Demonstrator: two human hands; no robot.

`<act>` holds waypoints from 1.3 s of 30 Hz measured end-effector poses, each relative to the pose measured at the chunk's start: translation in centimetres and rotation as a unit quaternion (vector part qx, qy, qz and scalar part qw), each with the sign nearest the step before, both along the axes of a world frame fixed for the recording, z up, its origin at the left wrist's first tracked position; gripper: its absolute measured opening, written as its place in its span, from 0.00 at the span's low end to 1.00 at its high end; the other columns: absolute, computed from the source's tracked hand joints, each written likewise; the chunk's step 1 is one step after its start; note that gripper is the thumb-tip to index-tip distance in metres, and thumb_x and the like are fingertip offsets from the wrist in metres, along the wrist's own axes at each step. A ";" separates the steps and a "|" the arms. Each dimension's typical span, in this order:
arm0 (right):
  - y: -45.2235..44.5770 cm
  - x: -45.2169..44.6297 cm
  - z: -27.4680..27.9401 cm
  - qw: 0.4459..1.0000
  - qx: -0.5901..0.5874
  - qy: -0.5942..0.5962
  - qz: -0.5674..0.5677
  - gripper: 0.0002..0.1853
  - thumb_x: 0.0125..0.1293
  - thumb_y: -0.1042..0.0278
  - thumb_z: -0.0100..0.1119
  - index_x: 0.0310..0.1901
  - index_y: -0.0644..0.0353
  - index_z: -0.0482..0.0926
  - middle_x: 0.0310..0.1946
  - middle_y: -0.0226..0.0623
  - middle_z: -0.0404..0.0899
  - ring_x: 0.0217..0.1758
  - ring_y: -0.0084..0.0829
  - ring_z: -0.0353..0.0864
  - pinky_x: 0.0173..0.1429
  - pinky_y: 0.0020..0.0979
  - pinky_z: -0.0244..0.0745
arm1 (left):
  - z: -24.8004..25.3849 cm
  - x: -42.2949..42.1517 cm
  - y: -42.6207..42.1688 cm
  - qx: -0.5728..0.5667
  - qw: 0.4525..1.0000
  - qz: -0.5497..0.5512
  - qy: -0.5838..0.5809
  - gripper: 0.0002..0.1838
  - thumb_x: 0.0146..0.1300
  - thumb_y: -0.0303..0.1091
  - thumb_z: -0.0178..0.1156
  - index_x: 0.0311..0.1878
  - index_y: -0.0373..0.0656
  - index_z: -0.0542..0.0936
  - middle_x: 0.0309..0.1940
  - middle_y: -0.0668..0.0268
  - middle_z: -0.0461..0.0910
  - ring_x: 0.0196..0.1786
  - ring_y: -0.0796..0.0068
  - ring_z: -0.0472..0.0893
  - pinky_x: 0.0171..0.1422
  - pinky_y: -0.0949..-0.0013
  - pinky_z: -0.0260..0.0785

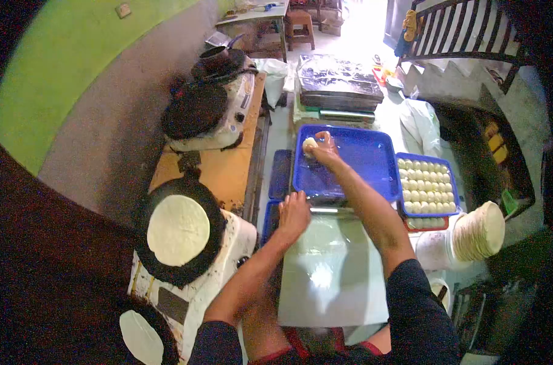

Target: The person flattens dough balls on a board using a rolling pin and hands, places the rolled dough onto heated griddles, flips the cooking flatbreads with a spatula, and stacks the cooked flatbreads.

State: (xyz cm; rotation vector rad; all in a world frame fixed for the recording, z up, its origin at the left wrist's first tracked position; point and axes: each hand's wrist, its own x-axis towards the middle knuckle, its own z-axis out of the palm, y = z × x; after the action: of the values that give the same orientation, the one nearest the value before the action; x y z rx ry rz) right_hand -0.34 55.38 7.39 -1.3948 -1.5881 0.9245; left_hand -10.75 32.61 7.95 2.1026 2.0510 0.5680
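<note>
My right hand (326,151) is over the left side of a large blue tray (364,159), its fingers closed round a pale dough ball (310,146). The tray's bottom looks shiny. Below it, my left hand (294,214) rests by the upper left corner of a glossy white board (331,267), with its fingers stretched toward the tray's near edge. Nothing shows in that hand. To the right, a smaller blue tray (427,214) holds rows of dough balls (425,184). On the left, a round flatbread (178,230) lies on a dark griddle (143,222).
Another flatbread (141,337) lies on a second pan at lower left. Further back stand a burner with a black plate (194,111) and a dark pot (215,58). A stack of flatbreads (480,231) leans at right. Black-topped stacked sheets (340,79) stand beyond the tray.
</note>
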 end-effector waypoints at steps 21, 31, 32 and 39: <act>-37.0 9.5 -1.6 0.881 0.084 -0.414 0.211 0.53 0.67 0.26 0.46 0.78 0.64 0.50 0.80 0.56 0.45 0.84 0.49 0.41 0.84 0.55 0.32 | 13.4 3.9 -8.1 0.225 0.965 -0.132 0.020 0.05 0.64 0.29 0.57 0.42 0.44 0.76 0.38 0.59 0.79 0.44 0.55 0.78 0.46 0.49 0.66; -42.6 15.3 -3.8 0.900 0.051 -0.353 0.250 0.43 0.73 0.38 0.47 0.74 0.71 0.58 0.78 0.55 0.53 0.83 0.47 0.50 0.83 0.44 0.45 | 10.7 2.6 -14.9 0.220 0.957 -0.184 -0.034 0.06 0.63 0.27 0.57 0.43 0.44 0.77 0.36 0.57 0.76 0.44 0.53 0.77 0.49 0.52 0.64; -41.3 16.3 -3.6 0.911 0.000 -0.308 0.275 0.41 0.73 0.40 0.47 0.74 0.70 0.60 0.77 0.55 0.56 0.82 0.46 0.51 0.83 0.42 0.46 | 10.5 2.6 -16.0 0.258 0.948 -0.185 -0.030 0.03 0.65 0.31 0.56 0.38 0.45 0.77 0.32 0.60 0.74 0.41 0.56 0.76 0.48 0.54 0.64; -33.7 37.0 -5.1 0.957 0.081 -0.270 0.069 0.16 0.67 0.70 0.52 0.53 0.64 0.82 0.52 0.57 0.82 0.58 0.49 0.83 0.62 0.42 0.77 | 4.3 0.3 -25.2 0.106 0.974 -0.188 0.075 0.13 0.57 0.38 0.67 0.45 0.50 0.80 0.38 0.61 0.78 0.47 0.56 0.78 0.53 0.55 0.65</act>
State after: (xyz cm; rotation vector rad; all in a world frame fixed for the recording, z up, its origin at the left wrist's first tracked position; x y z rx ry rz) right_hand 36.61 21.67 2.30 -1.5105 -2.1366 0.4899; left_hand -10.50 7.39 12.23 2.6457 1.6483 0.6043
